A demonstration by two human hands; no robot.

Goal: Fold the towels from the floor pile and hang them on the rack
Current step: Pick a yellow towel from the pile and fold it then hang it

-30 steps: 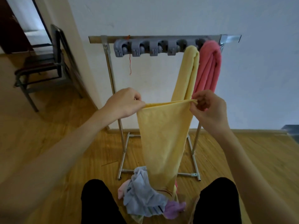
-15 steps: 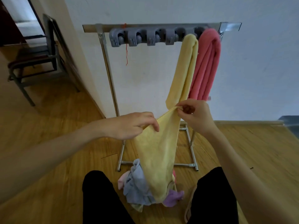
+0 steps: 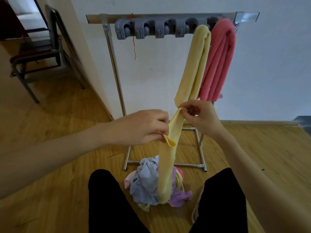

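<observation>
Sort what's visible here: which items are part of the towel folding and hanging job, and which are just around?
Part of the job:
- yellow towel, pinched by left hand and right hand
- floor pile
- rack with grey clips
- hung yellow towel
- hung pink towel

Just around:
- chair
- red thread dangling from the rack

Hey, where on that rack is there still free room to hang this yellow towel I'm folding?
Free: the grey clips along the bar, from the left post to the hung yellow towel; only a red thread dangles there. Crowded: the bar's right end, where that towel and the pink towel hang touching. Both hands pinch the held towel.
</observation>
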